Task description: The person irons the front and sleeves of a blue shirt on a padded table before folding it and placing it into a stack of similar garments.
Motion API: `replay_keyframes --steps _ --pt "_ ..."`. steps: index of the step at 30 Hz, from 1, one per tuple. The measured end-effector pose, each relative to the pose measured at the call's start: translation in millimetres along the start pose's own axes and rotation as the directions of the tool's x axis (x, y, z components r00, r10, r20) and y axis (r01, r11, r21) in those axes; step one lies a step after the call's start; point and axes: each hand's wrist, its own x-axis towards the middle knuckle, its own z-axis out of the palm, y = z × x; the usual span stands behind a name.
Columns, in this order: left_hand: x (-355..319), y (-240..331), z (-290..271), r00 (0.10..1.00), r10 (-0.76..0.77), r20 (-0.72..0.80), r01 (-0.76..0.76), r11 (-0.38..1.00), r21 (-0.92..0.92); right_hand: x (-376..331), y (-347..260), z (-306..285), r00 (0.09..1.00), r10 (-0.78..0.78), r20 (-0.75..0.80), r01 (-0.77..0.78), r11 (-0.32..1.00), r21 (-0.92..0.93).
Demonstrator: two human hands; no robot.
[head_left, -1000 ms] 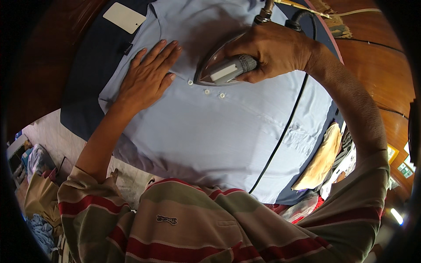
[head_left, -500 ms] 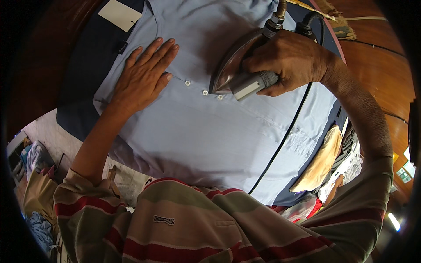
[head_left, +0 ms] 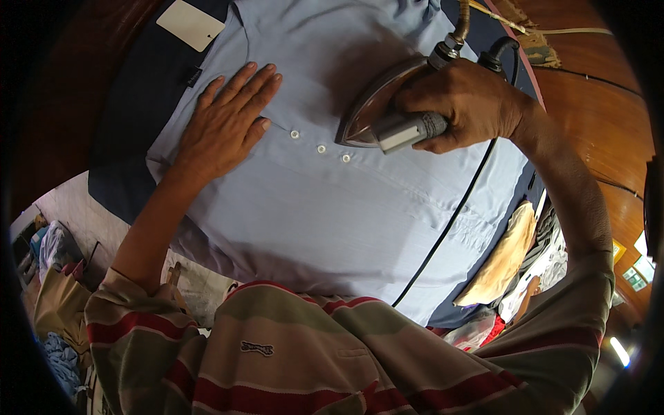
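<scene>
A light blue garment (head_left: 297, 207) with white buttons (head_left: 321, 149) lies spread over a dark blue padded board (head_left: 124, 138). My right hand (head_left: 465, 104) wraps round the grey handle of a steam iron (head_left: 373, 104). The iron's soleplate rests on the cloth, its tip pointing down-left just above the buttons. A metal-ended hose and a black cable leave its rear. My left hand (head_left: 225, 124) lies flat on the garment's left part, fingers stretched out, left of the buttons and holding nothing.
A white hang tag (head_left: 190, 25) lies at the top left of the board. The black cable (head_left: 443, 235) runs across the garment's right side. Folded cloths, one of them yellowish (head_left: 499, 259), are beside the board at the lower right. Bundled fabric (head_left: 62, 304) sits at lower left.
The iron and my right hand have shifted slightly right, and the rear of the iron has come down a little. My left hand has stayed in place on the garment.
</scene>
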Motion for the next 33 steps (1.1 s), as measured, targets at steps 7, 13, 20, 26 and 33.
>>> replay_keyframes --steps 7,13,20,26,33 --pt "0 0 -2 0.999 -0.012 0.03 0.013 1.0 -0.005 -19 -9 9 0.999 0.036 0.021 -0.037 0.999 0.027" --pt "3 2 -6 0.998 -0.016 0.062 0.017 1.0 -0.017 -37 -15 14 0.999 0.027 -0.035 -0.026 0.999 0.034" --pt "5 -12 -6 0.999 0.006 0.048 0.006 0.969 -0.248 -87 -63 20 0.747 0.662 -0.062 -0.597 0.709 0.375" --pt "10 73 -22 0.956 0.24 -0.17 -0.28 0.918 -0.281 -160 -101 61 0.419 0.893 -0.164 -0.718 0.437 0.542" --pt "7 205 14 0.927 0.338 -0.164 -0.372 0.886 -0.276 -194 -121 95 0.342 0.921 -0.186 -0.752 0.387 0.533"
